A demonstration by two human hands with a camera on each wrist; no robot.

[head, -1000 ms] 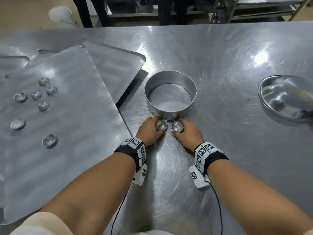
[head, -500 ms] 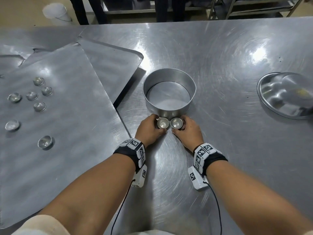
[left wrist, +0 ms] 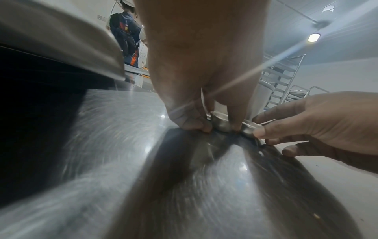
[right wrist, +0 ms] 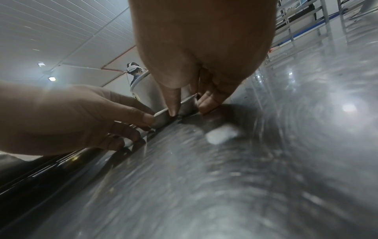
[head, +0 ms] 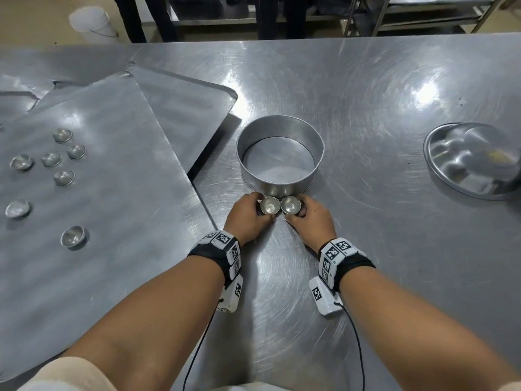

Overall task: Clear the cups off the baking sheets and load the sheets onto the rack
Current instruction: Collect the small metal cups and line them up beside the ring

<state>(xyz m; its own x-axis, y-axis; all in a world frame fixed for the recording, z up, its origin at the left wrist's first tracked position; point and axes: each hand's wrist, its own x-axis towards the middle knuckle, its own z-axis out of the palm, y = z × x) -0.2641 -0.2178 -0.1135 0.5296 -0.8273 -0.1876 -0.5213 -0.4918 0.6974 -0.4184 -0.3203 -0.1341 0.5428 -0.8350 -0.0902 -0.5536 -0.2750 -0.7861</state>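
Two small metal cups stand side by side on the steel table just in front of a round cake tin [head: 282, 165]. My left hand [head: 248, 217] pinches the left cup [head: 269, 206] and my right hand [head: 310, 218] pinches the right cup [head: 291, 205]. The cups touch each other and sit against the tin's near wall. In the left wrist view my left fingers [left wrist: 188, 119] grip the left cup [left wrist: 219, 122] low on the table; the right wrist view shows the right cup [right wrist: 187, 105] between thumb and fingers. Several more cups [head: 64, 177] lie on the top baking sheet [head: 107, 221] at the left.
A second baking sheet [head: 186, 108] lies under the top one, angled toward the tin. A round metal plate [head: 473, 162] sits at the right edge. Beyond the table stand a white bucket [head: 90, 21] and a tray rack [head: 423, 15]. Another person [left wrist: 126, 37] stands far off.
Both hands have brought their cups together until they touch in front of the tin. The head view has shifted slightly.
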